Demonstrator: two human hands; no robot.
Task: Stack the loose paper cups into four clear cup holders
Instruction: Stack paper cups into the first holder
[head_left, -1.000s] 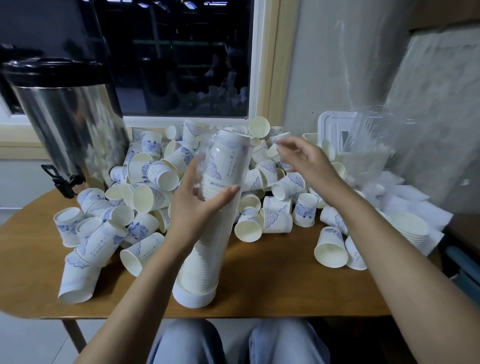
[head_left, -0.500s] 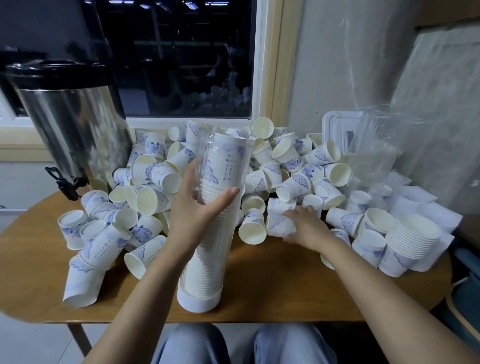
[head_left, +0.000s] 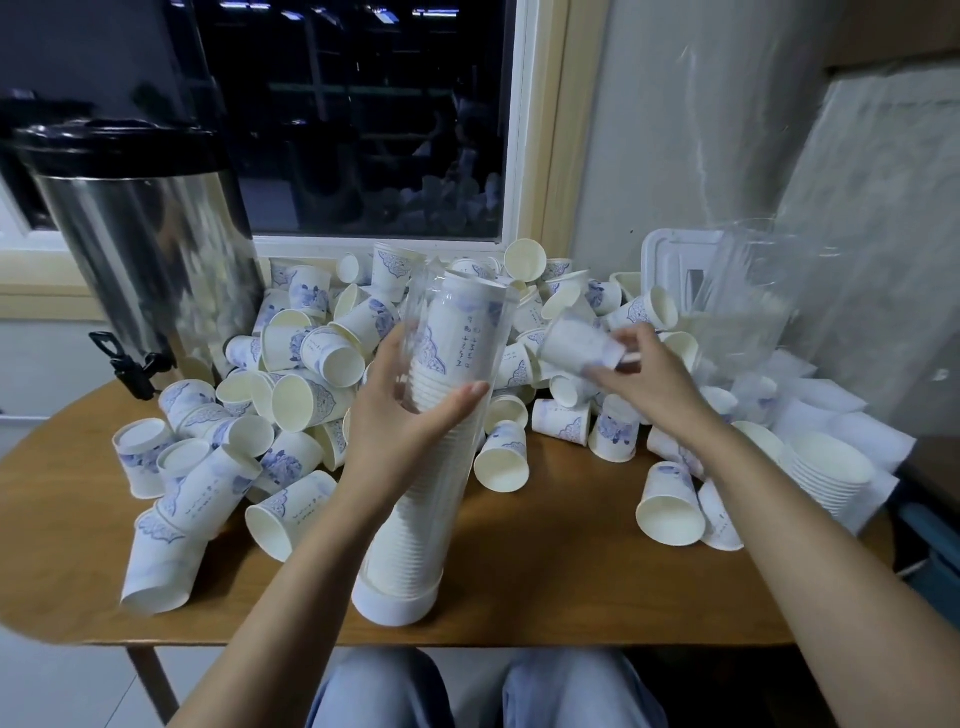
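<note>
Beside holder (head_left: 464, 332), right hand (head_left: 655, 387) around cup (head_left: 578, 343)

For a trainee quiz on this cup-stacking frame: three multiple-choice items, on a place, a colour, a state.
1. Where on the table does the steel urn stand? A. left end B. right end C. front edge
2. What colour is the loose paper cups' print? A. red B. blue C. green
3. What does the right hand hold? A. nothing B. one paper cup C. a lid
Answers: A, it stands at left; B, blue patterns show; B, its fingers pinch a cup beside the clear cup holder the left hand grips.
</note>
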